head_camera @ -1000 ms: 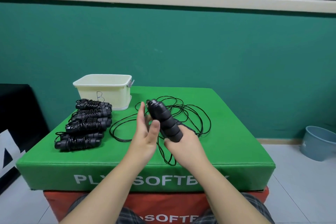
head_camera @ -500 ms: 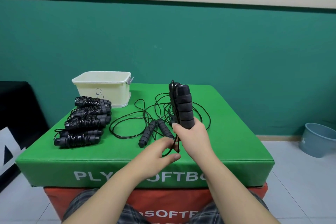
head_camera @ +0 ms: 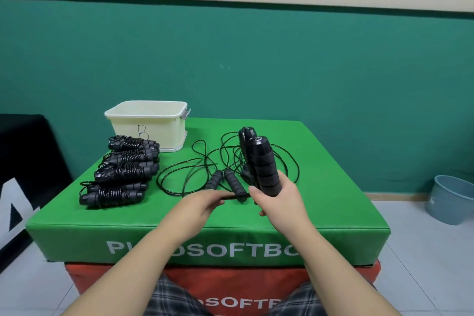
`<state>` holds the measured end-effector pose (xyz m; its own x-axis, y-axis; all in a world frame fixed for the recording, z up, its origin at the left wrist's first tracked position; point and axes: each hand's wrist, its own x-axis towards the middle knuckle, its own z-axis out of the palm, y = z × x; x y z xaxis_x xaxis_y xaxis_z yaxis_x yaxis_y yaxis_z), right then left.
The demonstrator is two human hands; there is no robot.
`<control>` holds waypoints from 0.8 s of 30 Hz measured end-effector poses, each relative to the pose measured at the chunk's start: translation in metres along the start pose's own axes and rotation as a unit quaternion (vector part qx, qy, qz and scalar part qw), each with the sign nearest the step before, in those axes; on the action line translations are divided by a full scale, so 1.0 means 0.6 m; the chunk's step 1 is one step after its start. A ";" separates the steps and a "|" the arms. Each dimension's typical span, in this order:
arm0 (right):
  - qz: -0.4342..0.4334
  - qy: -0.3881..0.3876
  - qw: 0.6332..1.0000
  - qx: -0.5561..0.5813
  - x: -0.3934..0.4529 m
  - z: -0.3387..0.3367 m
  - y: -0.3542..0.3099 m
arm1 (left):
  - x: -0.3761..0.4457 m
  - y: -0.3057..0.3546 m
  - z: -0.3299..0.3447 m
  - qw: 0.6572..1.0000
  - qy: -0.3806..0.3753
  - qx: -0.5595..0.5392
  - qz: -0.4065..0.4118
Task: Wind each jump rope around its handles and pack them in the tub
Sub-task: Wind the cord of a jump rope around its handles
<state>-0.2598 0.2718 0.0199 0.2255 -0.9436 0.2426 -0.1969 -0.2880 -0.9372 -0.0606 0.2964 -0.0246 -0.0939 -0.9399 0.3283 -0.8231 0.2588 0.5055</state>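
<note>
Right hand (head_camera: 278,200) grips a pair of black handles (head_camera: 264,164) upright near the green box's (head_camera: 333,187) front edge; left hand (head_camera: 202,202) pinches the cord (head_camera: 234,196) taut beside it. Loose rope (head_camera: 195,167) sprawls mid-box, wound bundles (head_camera: 123,169) line the left edge, tub (head_camera: 146,123) at back-left corner.

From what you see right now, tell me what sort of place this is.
Probably a gym or fitness room: a green soft plyo box stacked on a red one, wound jump ropes lined up, and tiled floor.
</note>
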 end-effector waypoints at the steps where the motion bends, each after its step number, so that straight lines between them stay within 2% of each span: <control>1: 0.002 -0.006 1.000 0.006 0.000 -0.002 0.003 | 0.000 -0.012 -0.006 1.000 -0.006 0.020 0.010; 3: -0.005 -0.018 1.000 0.009 0.002 -0.009 0.011 | 0.004 -0.028 -0.020 0.997 -0.013 0.066 0.022; 5: -0.039 -0.037 0.998 -0.022 0.006 -0.015 0.021 | 0.013 -0.035 -0.039 0.991 -0.021 0.129 -0.008; 10: -0.085 -0.068 0.974 -0.197 0.013 -0.024 0.036 | 0.041 -0.019 -0.081 0.963 -0.009 0.249 -0.103; 12: -0.100 -0.081 0.959 -0.253 0.013 -0.030 0.028 | 0.048 -0.010 -0.093 0.950 0.021 0.283 -0.134; 18: -0.150 -0.094 0.886 -0.428 0.013 -0.030 0.014 | 0.050 0.025 -0.102 0.964 0.134 0.155 -0.170; 21: -0.192 -0.083 0.864 -0.457 0.008 -0.018 0.020 | 0.055 0.059 -0.108 0.972 0.166 0.066 -0.153; 24: -0.210 -0.077 0.847 -0.481 0.013 -0.007 0.032 | 0.054 0.088 -0.116 0.975 0.177 0.040 -0.129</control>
<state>-0.2659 0.2584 0.0049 0.5764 -0.7133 0.3986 -0.7386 -0.6635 -0.1194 -0.0683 0.2953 0.0683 0.3097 -0.8320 0.4604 -0.8361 -0.0076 0.5486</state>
